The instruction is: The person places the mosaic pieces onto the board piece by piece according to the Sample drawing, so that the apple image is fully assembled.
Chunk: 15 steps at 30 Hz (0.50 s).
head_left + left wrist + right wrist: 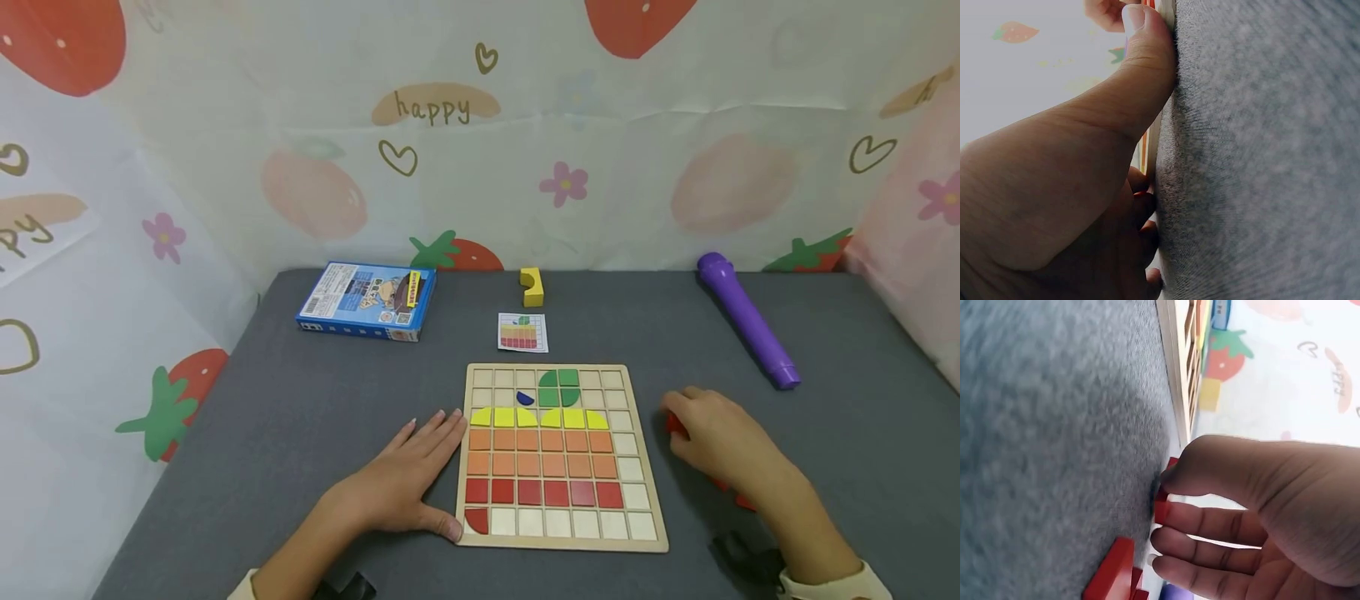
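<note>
A wooden grid board [562, 549] lies on the table, with rows of red, orange and yellow tiles. Near its top sit a green block of tiles [559, 387] and a dark blue piece [525, 398]. A red rounded tile [477, 521] fills the bottom-left cell. My left hand [405, 483] rests flat with straight fingers against the board's left edge; its thumb [1147, 50] touches the frame. To the right of the board, my right hand [716, 433] pinches a red tile [1162, 506] between thumb and fingers, low at the table. More red tiles [1112, 572] lie close by, partly hidden under the hand in the head view.
Behind the board lies a small picture card [522, 332], with a yellow notched block [532, 287] beyond it. A blue box [367, 300] stands at the back left. At the back right lies a purple microphone-shaped stick [750, 321]. A printed cloth [600, 192] hangs behind the table.
</note>
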{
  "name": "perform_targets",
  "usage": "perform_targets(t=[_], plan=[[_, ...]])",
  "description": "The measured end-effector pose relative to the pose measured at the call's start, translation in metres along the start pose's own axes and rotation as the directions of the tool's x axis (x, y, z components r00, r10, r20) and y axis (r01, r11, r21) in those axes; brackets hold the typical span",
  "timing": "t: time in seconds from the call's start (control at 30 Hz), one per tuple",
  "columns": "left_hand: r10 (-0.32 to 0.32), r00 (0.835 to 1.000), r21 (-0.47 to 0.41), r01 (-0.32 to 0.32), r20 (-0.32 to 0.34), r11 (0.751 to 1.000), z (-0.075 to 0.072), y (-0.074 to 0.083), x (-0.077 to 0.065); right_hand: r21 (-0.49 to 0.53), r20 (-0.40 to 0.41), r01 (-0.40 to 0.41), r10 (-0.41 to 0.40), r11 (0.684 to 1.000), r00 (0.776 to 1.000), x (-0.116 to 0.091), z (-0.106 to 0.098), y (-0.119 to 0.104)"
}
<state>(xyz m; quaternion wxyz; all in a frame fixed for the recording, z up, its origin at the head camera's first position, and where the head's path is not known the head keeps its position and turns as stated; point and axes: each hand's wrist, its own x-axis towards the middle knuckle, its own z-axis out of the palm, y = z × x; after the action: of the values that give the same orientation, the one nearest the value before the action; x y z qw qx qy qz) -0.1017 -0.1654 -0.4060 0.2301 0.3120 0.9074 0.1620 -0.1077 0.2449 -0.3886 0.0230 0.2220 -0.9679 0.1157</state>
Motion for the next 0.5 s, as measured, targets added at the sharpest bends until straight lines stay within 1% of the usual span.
perform_targets(t=[0.13, 0.5], plan=[[-0.003, 1.0, 0.007, 0.003, 0.0, 1.0, 0.001, 0.0, 0.0, 0.036, -0.018, 0.009, -0.008, 0.999, 1.0, 0.0, 0.0, -0.005], [-0.014, 1.0, 0.013, 0.014, 0.005, 1.0, 0.001, 0.001, 0.0, 0.076, -0.081, 0.129, -0.122, 0.989, 0.989, 0.004, 0.003, -0.025]])
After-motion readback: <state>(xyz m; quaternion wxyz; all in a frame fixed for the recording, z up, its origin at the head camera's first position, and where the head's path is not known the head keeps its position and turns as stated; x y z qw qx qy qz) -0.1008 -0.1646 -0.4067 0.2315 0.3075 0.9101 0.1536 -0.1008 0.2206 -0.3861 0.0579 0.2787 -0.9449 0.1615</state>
